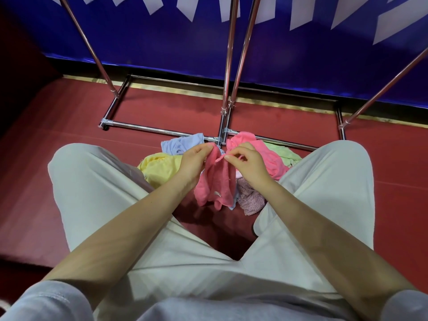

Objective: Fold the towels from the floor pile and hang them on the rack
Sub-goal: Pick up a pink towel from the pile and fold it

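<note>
A pink towel hangs crumpled between my knees, held up by its top edge. My left hand pinches that edge on the left and my right hand pinches it on the right. Under it lies the floor pile: a yellow towel, a light blue towel, another pink towel, a green towel and a speckled mauve towel. The chrome rack stands just beyond the pile, with its base bar touching the far towels.
My knees in pale trousers flank the pile on both sides. The floor is red. A blue banner with white shapes closes off the space behind the rack. Slanted rack poles rise at left and right.
</note>
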A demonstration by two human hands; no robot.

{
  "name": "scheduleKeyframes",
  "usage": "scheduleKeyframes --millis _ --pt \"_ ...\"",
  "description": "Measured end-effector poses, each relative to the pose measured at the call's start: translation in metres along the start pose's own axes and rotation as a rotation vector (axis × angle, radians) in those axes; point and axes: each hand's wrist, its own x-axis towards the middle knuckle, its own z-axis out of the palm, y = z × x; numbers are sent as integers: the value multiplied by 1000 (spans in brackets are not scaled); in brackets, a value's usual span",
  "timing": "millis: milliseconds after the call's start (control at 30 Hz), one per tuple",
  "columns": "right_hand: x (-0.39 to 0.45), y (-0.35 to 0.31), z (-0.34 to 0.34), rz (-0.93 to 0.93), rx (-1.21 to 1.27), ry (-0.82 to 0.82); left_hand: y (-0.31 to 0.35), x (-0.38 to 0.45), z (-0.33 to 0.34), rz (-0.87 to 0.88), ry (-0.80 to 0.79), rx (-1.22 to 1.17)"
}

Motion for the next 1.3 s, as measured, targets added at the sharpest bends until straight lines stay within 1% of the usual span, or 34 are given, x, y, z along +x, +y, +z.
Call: scheduleKeyframes --millis 67,167,233,400,500,800,933,1033,1167,1300 --pt "1 0 0 -12 40 -4 -3 -1 2 29 19 7" --pt "-1 -5 0 95 136 -50 -7 -2 4 50 17 17" --pt "-2 -6 3 126 173 -56 -8 -4 7 35 1 -10" --pt "3 -7 3 159 291 18 -4 -7 14 14 -35 -113" --pt "4 -9 2 161 318 51 -3 -7 18 -1 -52 -160" --pt "11 -10 9 175 368 91 -2 -6 23 15 -58 -107" --pt "14 -6 11 219 409 128 -2 -8 27 42 -64 -135" --pt "15 -5 13 268 505 131 -2 -7 28 53 -66 -143" --pt "16 -9 14 360 650 114 -4 -5 27 101 -96 -98" --pt "16 -6 13 370 730 96 -4 -4 27 146 -115 -53"
